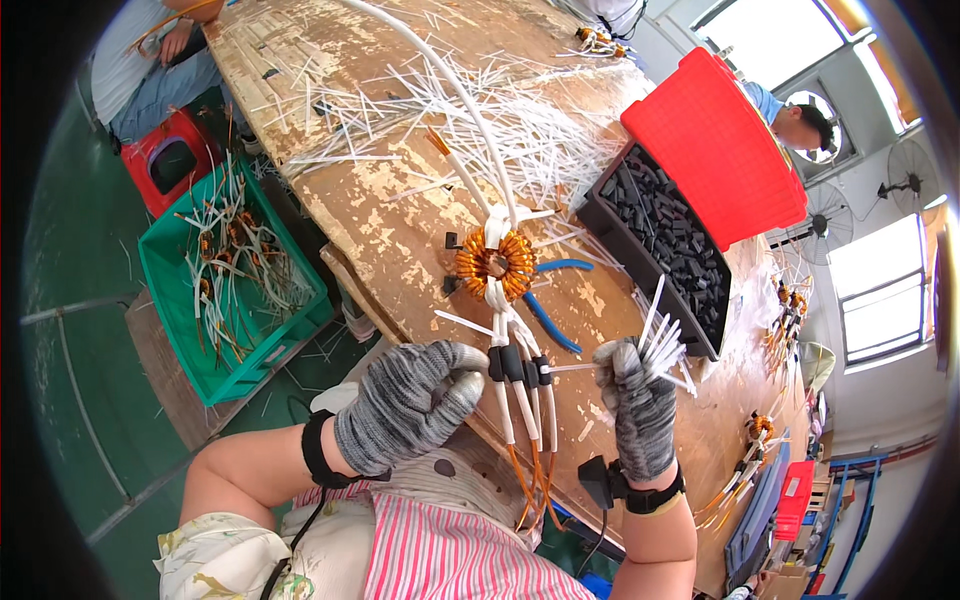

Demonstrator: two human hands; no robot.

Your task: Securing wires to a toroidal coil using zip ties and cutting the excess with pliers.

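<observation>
— Hands?
— Left hand (408, 402) pinches the coil's sleeved leads (520, 372); right hand (635, 400) grips white tubes (662, 335). The coil (495, 264) lies beyond both.
— Containers?
— Black tray (700, 335) beyond the right hand holds black sleeves (665, 235); green crate (165, 300) left holds coils.

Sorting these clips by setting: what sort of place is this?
Probably a small electronics assembly workshop: a copper-wound coil with sleeved leads lies on a worn wooden workbench, beside a black tray of small parts, and a green crate holds more coils.
</observation>
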